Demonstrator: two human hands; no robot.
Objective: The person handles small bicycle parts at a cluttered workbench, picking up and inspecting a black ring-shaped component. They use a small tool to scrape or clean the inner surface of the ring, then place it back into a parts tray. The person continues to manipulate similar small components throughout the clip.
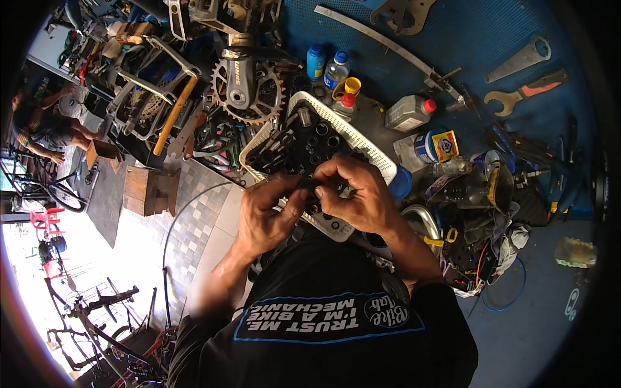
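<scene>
A small dark part (309, 187), its exact shape and material hidden by fingers, sits between the fingertips of both bare hands, over the near half of a cream-coloured, lattice-walled plastic basket (347, 127). The left hand (266, 212) pinches it between thumb and index finger from one side; the right hand (357, 198) appears to do the same from the other, with its remaining fingers curled. How firmly either hand presses, I cannot tell.

The likeliest trouble is a slip. The part is small, the fingertips look dark with grime, perhaps grease, and only a narrow pinch seems to support it. If it escapes, it could fall among the loose black and metallic round rings (333, 141) in the basket, where one dark piece would be hard to tell from another. Should it spring sideways past the left hand, it could drop to the grey, patterned tile floor (194, 210) and roll away.

The basket itself may be a hazard: a wrist or forearm catching its rim could tip it and mix or spill its contents. A wide swing of the right elbow might also disturb the cluttered bench, including the grey plastic bottle with a red cap (411, 114)
</scene>
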